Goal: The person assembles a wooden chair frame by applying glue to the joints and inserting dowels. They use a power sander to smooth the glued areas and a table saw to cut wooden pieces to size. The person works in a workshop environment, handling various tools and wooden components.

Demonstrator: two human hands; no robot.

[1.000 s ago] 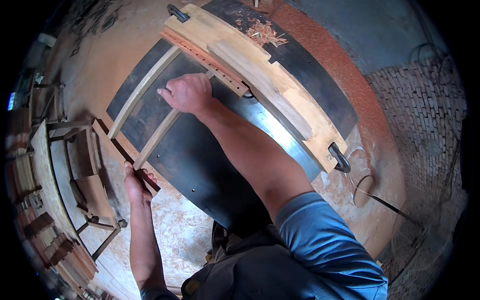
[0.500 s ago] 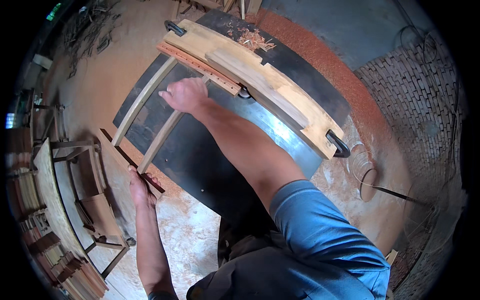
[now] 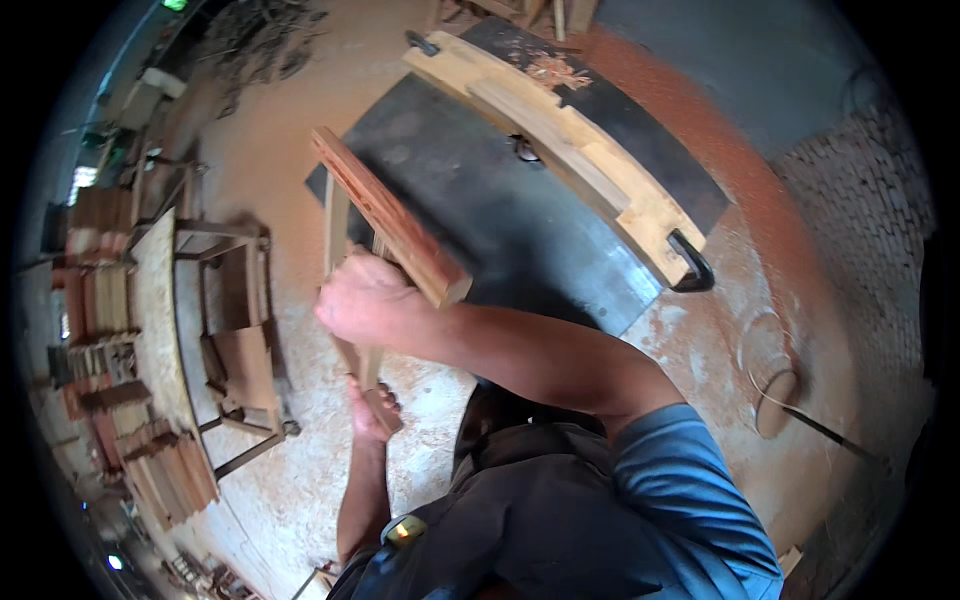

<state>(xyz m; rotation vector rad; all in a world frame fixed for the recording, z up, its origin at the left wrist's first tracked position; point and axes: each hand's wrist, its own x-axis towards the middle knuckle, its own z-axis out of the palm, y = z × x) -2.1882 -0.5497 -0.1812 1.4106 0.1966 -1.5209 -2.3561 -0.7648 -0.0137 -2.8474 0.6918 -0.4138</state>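
Observation:
Both my hands hold a wooden frame, its reddish-brown end piece (image 3: 385,212) raised and tilted above the near left part of the dark metal machine table (image 3: 455,180). My right hand (image 3: 362,302) is closed, apparently round one of the pale side bars (image 3: 337,222) just below that end piece. Lower down, my left hand (image 3: 368,410) grips the frame's other end, with fingers wrapped under the board. Across the table lies a pale wooden fence (image 3: 590,160), held by a black clamp (image 3: 690,262) at its right end. A round cutter (image 3: 524,148) shows at the fence's near edge.
Wood shavings (image 3: 556,70) lie behind the fence, and reddish sawdust (image 3: 660,90) covers the floor beyond. To the left stand a wooden rack (image 3: 240,360) and stacks of timber strips (image 3: 165,470). A round disc on a rod (image 3: 776,400) is at the right.
The frame has been drawn back from the fence, lifted and tilted toward me. Both hands moved nearer my body with it, and the cutter is now uncovered. The whole view has shifted.

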